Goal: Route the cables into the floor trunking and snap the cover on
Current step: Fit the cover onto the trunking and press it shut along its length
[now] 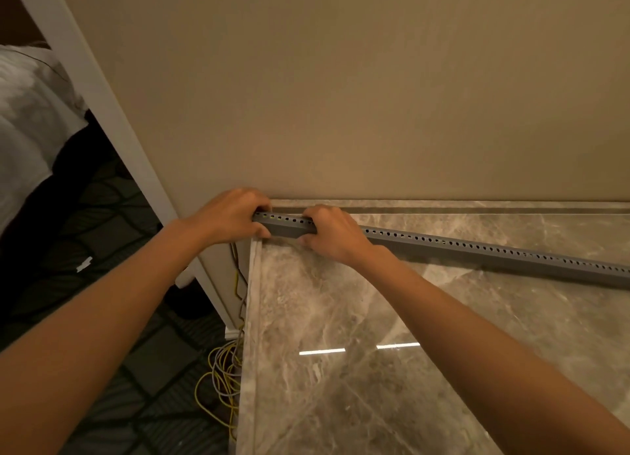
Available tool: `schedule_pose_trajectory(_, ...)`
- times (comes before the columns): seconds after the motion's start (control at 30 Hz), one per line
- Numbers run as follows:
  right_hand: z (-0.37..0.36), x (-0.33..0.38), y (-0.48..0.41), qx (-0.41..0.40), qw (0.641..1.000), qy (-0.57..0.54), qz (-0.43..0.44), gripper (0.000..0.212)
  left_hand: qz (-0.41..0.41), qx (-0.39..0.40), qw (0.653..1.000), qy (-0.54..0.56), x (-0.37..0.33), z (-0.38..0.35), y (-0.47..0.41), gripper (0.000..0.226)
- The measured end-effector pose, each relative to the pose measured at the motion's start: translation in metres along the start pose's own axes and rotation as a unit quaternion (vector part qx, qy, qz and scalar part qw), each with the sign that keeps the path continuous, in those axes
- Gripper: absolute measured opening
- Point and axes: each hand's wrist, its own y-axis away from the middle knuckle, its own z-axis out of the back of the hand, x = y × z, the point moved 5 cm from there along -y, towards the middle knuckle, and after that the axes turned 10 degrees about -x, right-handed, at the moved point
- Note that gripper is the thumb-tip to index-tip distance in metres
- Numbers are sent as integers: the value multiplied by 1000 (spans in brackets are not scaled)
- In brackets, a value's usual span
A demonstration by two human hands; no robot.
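Note:
A long grey trunking (477, 250) with a row of small holes lies on the marble floor (375, 318), running from the wall corner out to the right edge. My left hand (228, 216) grips its left end at the corner. My right hand (332, 233) clasps it just to the right, fingers over the top and thumb underneath. Yellow shows through the holes between my hands. Yellow and grey cables (225, 373) hang from under the trunking's left end and lie coiled on the carpet below.
A beige wall (341, 96) stands directly behind the trunking. A white door frame (112, 130) runs diagonally at left. Dark patterned carpet (102, 216) lies left of the marble step's edge. White cloth (27, 113) fills the far left.

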Motion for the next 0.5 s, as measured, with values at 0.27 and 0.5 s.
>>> schedule_pose_trajectory(0.27, -6, 8, -7, -3, 1000, 11, 7, 28, -2, -1, 999, -41, 2, 3, -3, 30)
schedule_pose_trajectory(0.5, -2, 5, -9, -1, 1000, -15, 7, 29, 21, 16, 997, -71, -3, 6, -2, 30)
